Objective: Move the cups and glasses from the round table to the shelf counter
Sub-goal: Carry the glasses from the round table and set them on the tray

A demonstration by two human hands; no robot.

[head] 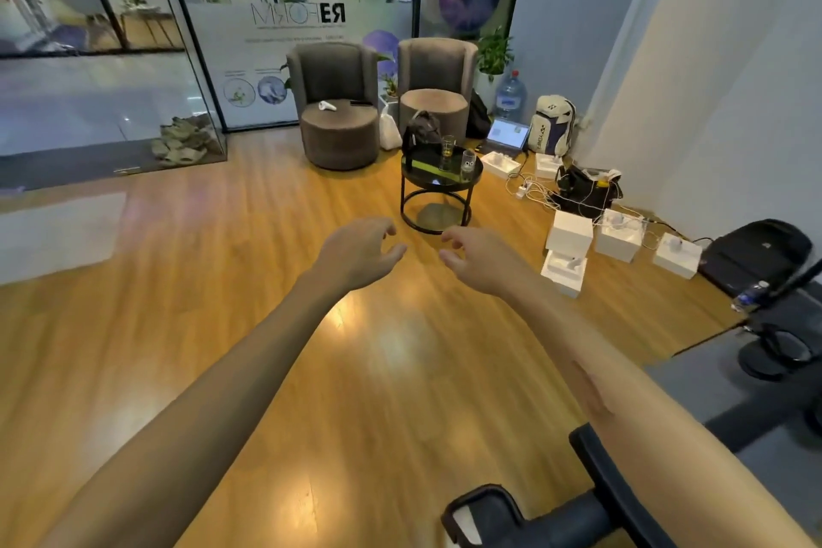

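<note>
I held my left hand [359,253] and right hand [478,256] out over the wooden floor, both empty with fingers loosely curled. At twelve o'clock beyond them stood the round table [440,182], carrying two glasses [447,152], with a black bag [421,130] at its eleven o'clock edge.

Both hands reach forward over the wooden floor [222,280], left hand [356,254] and right hand [480,256] loosely curled, holding nothing. Ahead, a round black table [438,185] carries two glasses: one [447,152] seemingly holding yellowish liquid, another [468,165] just beside it.
</note>
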